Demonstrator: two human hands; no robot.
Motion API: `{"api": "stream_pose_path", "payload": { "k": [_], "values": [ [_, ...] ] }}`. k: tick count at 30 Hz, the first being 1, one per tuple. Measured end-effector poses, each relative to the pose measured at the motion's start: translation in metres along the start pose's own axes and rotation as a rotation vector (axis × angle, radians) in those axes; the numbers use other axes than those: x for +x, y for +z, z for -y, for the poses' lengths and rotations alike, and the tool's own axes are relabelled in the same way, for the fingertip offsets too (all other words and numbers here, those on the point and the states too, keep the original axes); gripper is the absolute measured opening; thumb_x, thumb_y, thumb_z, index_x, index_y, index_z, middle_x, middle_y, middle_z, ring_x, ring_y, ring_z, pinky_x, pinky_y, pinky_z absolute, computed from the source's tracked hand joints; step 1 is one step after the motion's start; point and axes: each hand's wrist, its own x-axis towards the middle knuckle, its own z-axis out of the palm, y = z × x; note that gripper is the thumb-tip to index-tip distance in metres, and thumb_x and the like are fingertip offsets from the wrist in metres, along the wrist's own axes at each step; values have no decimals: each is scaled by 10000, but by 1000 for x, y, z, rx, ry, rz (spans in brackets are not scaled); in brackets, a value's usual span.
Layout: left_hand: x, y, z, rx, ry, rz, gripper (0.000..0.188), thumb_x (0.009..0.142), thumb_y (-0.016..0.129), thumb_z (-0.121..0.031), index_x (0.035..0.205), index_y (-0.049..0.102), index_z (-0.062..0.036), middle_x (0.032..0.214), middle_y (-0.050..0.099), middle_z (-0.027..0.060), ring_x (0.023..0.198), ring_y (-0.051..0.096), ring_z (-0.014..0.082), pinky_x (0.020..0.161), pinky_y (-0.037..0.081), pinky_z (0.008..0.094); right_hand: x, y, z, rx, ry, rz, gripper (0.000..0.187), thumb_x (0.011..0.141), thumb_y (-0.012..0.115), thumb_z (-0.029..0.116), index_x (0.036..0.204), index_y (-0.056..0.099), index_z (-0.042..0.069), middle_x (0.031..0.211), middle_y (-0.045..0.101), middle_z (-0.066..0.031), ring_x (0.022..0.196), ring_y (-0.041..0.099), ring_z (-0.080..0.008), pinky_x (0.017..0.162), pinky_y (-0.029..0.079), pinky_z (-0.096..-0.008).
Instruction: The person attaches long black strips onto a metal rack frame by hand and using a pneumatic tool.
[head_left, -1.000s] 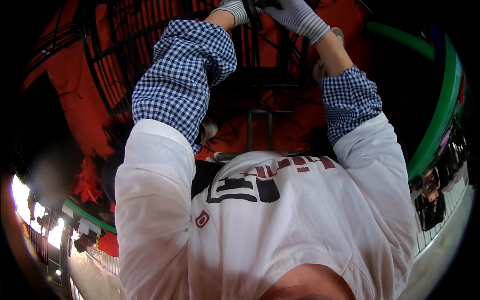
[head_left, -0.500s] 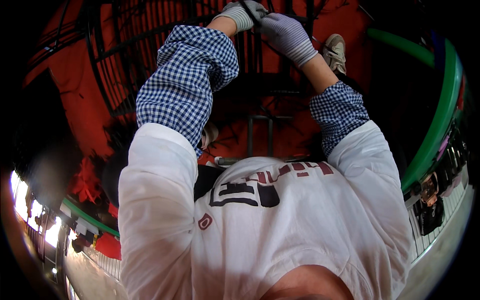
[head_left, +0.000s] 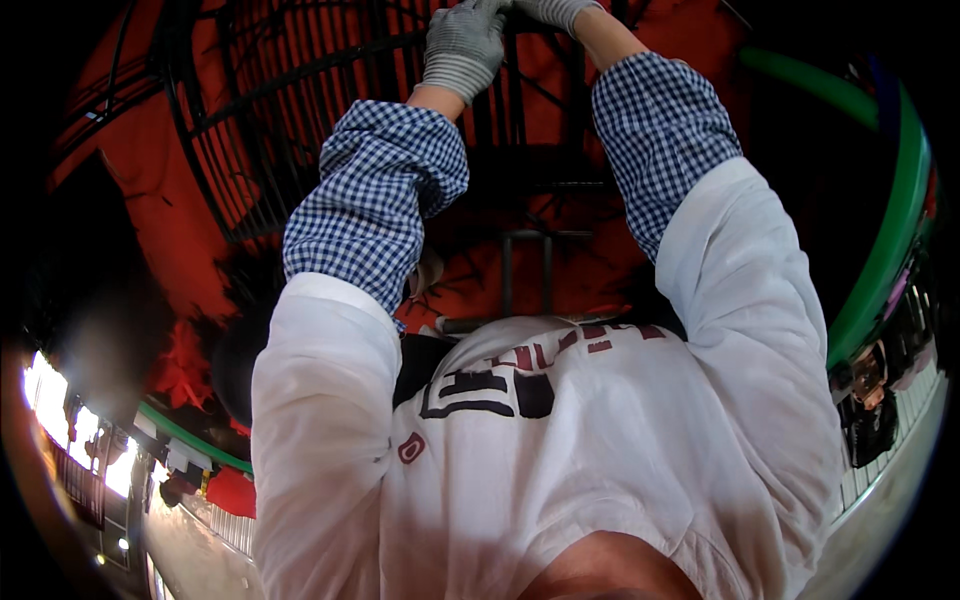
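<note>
Gloved left grip (head_left: 465, 48) just beside gloved right grip (head_left: 558, 12), both arms (head_left: 365, 205) well forward

The left hand (head_left: 465, 45) and right hand (head_left: 548, 10), in striped gloves, meet at a black barred rack (head_left: 325, 67) over the red floor (head_left: 178, 225); a green rim (head_left: 903, 190) curves beyond the floor's right edge.

From my end, the upper edge cuts off the right gloved hand (head_left: 552, 10) and crops the left gloved hand (head_left: 463, 50) at the fingers, so I can't tell what either holds. The black barred rack (head_left: 265, 97) also runs out of my view there. The left checked sleeve (head_left: 370, 200) partly hides a shoe (head_left: 431, 268). Small objects at far right (head_left: 872, 425) I can't identify.
</note>
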Motion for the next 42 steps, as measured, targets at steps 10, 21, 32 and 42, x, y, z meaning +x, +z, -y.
{"api": "stream_pose_path", "payload": {
  "k": [10, 21, 32, 42],
  "values": [
    [13, -24, 3, 170, -162, 373, 323, 965, 578, -275, 1207, 672, -84, 1124, 702, 129, 973, 659, 333, 858, 535, 434, -79, -42, 65, 173, 37, -425, 228, 978, 549, 178, 1149, 676, 96, 1090, 674, -141, 921, 647, -352, 802, 541, -391],
    [73, 1, 35, -213, 56, 811, 337, 974, 625, -279, 1227, 707, -72, 1136, 733, 103, 973, 674, 247, 869, 532, 386, -132, 16, 55, -330, -455, -685, 443, 859, 708, 261, 1275, 609, 146, 1208, 650, -85, 1085, 633, -253, 921, 523, -397],
    [72, 7, 43, -312, 63, 768, 336, 975, 605, -279, 1237, 706, -95, 1199, 709, 110, 1063, 651, 284, 950, 508, 402, -130, 18, 50, -245, -423, -750, 317, 860, 725, 283, 1133, 678, 129, 1003, 694, -91, 902, 684, -268, 754, 568, -380],
    [73, 11, 45, -306, 0, 777, 313, 994, 579, -226, 1257, 688, -96, 1196, 705, 101, 1026, 652, 279, 888, 520, 407, -132, 51, 89, 1654, 287, -192, 466, 997, 623, 264, 1378, 544, 7, 1333, 625, -118, 1207, 606, -234, 1022, 499, -351]
  ]
}}
